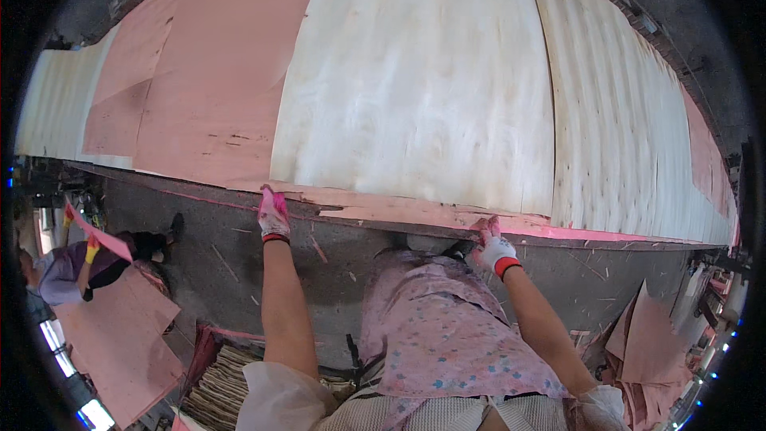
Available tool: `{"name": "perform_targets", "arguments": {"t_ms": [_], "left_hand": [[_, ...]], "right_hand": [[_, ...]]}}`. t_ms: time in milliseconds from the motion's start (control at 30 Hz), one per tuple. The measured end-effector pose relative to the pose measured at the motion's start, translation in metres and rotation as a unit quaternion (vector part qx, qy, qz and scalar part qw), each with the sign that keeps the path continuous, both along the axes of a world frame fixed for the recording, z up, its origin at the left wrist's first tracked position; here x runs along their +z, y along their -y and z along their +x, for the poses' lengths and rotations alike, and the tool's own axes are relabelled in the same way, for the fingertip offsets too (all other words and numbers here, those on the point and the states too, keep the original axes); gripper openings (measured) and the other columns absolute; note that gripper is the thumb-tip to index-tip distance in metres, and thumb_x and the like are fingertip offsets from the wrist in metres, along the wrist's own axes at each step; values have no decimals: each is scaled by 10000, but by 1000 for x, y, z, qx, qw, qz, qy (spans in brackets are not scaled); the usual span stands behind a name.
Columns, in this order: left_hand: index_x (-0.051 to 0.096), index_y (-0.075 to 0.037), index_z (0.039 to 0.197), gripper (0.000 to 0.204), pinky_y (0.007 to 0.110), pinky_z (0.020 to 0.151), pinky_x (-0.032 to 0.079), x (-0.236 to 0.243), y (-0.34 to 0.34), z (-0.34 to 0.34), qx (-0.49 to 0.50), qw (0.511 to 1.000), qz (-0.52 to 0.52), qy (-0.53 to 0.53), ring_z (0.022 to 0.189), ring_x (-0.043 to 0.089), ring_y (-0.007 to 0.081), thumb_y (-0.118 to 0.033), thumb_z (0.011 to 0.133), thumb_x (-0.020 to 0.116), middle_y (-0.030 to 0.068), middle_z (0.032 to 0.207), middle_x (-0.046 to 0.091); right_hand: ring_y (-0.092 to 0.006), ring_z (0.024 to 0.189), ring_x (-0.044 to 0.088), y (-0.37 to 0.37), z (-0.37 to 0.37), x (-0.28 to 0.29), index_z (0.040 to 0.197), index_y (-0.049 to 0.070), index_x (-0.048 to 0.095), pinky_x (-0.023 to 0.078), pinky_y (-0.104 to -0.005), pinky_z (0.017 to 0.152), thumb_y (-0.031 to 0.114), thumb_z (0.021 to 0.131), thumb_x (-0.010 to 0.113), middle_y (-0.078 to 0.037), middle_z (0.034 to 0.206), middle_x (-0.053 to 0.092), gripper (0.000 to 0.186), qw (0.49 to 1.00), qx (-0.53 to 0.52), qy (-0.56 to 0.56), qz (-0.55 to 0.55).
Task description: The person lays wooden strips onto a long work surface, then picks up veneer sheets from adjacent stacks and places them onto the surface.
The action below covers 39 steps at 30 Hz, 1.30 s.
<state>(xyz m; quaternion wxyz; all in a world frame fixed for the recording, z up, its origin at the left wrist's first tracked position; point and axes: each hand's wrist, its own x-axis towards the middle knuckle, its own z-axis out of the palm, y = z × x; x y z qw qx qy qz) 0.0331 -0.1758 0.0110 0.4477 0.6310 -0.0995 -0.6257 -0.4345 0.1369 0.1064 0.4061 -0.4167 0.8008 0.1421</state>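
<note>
Pink sheet point(399, 208) at the near edge of the stack point(423, 72) we see clamped by fingers of left hand point(274, 212) and right hand point(492, 249), perhaps for evenness

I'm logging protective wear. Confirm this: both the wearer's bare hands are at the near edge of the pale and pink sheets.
Not bare: the head view shows the left hand and right hand both gloved, at the near edge of the pale sheets and pink sheets.

The grey floor point(207, 227) is kinda littered with pale slivers point(225, 263), some bright white patches point(96, 415) can be seen low at left, and the far ground point(80, 14) is sunk in shade.
</note>
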Motion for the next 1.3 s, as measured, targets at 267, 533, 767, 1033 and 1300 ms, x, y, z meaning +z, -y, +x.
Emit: {"name": "perform_targets", "arguments": {"t_ms": [267,533,767,1033,1300], "left_hand": [[593,-152,977,260,208,465,368,-7,38,-9,-21,974,84,210,587,485,52,-300,804,718,-41,798,587],[600,-80,969,153,252,513,422,-31,29,41,-202,945,-161,202,646,519,104,-176,859,646,-38,881,605],[628,-71,836,98,269,640,466,18,47,14,-275,835,-230,418,689,569,118,-138,795,687,14,750,606],[640,-94,988,253,352,699,485,17,59,-49,-556,421,-241,675,778,611,254,-61,740,600,102,859,642],[617,9,1001,196,321,697,503,-2,52,26,-500,418,13,759,801,587,188,-41,812,614,139,956,653]], "right_hand": [[-341,1157,531,5,-1,2,1448,168,259,442,-407,960,358,734,620,-199,1514,144,822,1000,-1,2,24],[-384,1229,447,3,-2,0,1403,140,323,416,-421,991,312,726,627,-227,1490,192,761,999,-21,22,-45],[-366,1170,513,1,-4,-8,1469,216,180,438,-433,961,318,739,619,-188,1524,95,858,1000,-9,13,20],[-323,1225,483,7,0,-1,1481,265,97,415,-471,981,337,732,636,-138,1545,23,926,998,10,-9,68],[-316,1198,507,9,-11,5,1443,223,254,437,-429,970,327,693,647,-148,1510,207,853,999,-31,17,8]]}}
